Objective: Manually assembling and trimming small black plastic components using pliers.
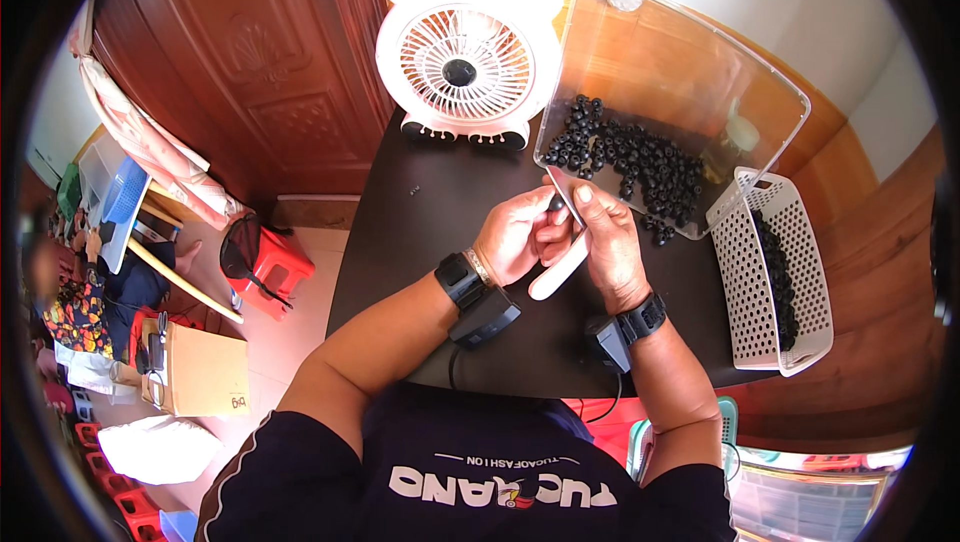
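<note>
My right hand (612, 250) is closed around a knife with a pale handle (558, 272) and a thin blade (566, 192) pointing away from me. Between the fingertips of my left hand (512, 234) sits a small black round piece (557, 202), right against the blade. Both hands meet above the dark table, in front of a clear plastic bin (690, 27). Many similar black pieces (640, 157) lie heaped in the bin's near part. Some of the left fingers are hidden behind the knife.
A white animal-shaped fan (460, 72) stands at the table's back. On the right is a white perforated basket (745, 282) with black pieces inside. Left of the dark table (400, 232) are a red stool (275, 267), a cardboard box (205, 372) and another person (75, 292).
</note>
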Demonstrator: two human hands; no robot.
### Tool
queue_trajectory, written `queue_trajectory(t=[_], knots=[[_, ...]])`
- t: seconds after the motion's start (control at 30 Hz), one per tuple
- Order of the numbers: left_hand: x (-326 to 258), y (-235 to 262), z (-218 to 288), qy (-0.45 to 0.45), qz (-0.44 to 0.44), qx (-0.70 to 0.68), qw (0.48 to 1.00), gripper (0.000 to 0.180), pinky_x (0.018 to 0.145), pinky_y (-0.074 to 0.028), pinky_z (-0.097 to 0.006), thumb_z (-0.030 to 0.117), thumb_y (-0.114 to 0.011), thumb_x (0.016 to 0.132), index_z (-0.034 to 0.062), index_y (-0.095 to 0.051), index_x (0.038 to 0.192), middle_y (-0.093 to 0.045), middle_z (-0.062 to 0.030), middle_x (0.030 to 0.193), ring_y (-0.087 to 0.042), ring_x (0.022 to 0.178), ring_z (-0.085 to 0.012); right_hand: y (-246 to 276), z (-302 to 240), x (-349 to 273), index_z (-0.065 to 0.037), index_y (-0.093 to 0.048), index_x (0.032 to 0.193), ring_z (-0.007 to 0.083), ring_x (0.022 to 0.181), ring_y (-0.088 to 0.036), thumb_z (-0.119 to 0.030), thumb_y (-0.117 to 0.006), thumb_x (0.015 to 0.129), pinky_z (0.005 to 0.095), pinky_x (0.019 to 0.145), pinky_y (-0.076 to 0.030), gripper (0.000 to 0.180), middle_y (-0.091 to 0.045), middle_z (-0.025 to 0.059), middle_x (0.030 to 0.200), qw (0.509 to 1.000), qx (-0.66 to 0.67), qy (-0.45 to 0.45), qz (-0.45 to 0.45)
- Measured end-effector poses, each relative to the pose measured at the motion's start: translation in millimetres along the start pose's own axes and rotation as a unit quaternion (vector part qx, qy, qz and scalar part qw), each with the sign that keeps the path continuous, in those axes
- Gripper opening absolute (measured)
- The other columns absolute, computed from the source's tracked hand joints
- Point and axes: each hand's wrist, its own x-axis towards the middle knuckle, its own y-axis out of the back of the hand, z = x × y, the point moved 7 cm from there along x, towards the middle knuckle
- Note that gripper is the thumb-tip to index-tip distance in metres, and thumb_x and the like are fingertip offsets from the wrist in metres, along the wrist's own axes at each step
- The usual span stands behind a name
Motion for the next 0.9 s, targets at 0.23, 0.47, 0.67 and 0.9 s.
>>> queue_trajectory(t=[0.23, 0.47, 0.67, 0.9], knots=[[1.2, -1.0, -0.5, -0.004, 0.000, 0.020, 1.000, 0.031, 0.054, -0.033, -0.022, 0.034, -0.040, 0.096, 0.0094, -0.047, 0.078, -0.037, 0.0027, 0.063, -0.036, 0.056, -0.0082, 1.7, 6.9, 1.0, 0.001, -0.062, 0.097, 0.0173, 0.064, -0.065, -0.030, -0.051, 0.095, 0.0310, 0.057, -0.057, 0.032, -0.063, 0.0062, 0.075, 0.999, 0.020, -0.029, -0.030], [-0.4, -3.7, 1.3, -0.008, 0.018, 0.026, 0.999, 0.030, 0.052, -0.032, -0.022, 0.033, -0.041, 0.096, 0.0099, -0.047, 0.078, -0.036, 0.0030, 0.062, -0.035, 0.055, -0.0075, 1.6, 7.1, 0.6, -0.002, -0.062, 0.084, 0.0161, 0.064, -0.065, -0.030, -0.051, 0.096, 0.0293, 0.059, -0.057, 0.032, -0.062, 0.0045, 0.074, 0.999, 0.025, -0.037, -0.027], [-0.1, -1.6, -0.5, -0.024, 0.029, 0.016, 0.999, 0.027, 0.051, -0.033, -0.022, 0.031, -0.042, 0.096, 0.0097, -0.048, 0.079, -0.037, 0.0026, 0.062, -0.037, 0.055, -0.0077, 4.6, 11.4, 3.0, -0.001, -0.063, 0.087, 0.0143, 0.065, -0.065, -0.031, -0.053, 0.095, 0.0293, 0.059, -0.057, 0.032, -0.065, 0.0095, 0.094, 0.999, 0.014, -0.024, -0.031], [-0.4, -0.7, -1.0, -0.041, 0.004, 0.024, 0.999, 0.021, 0.048, -0.034, -0.023, 0.027, -0.044, 0.092, 0.0095, -0.050, 0.082, -0.040, 0.0018, 0.064, -0.038, 0.054, -0.0077, 0.4, 6.6, 1.7, 0.002, -0.063, 0.107, 0.0133, 0.066, -0.064, -0.033, -0.058, 0.092, 0.0271, 0.060, -0.057, 0.038, -0.061, 0.0129, 0.112, 0.999, -0.001, -0.036, -0.041]])
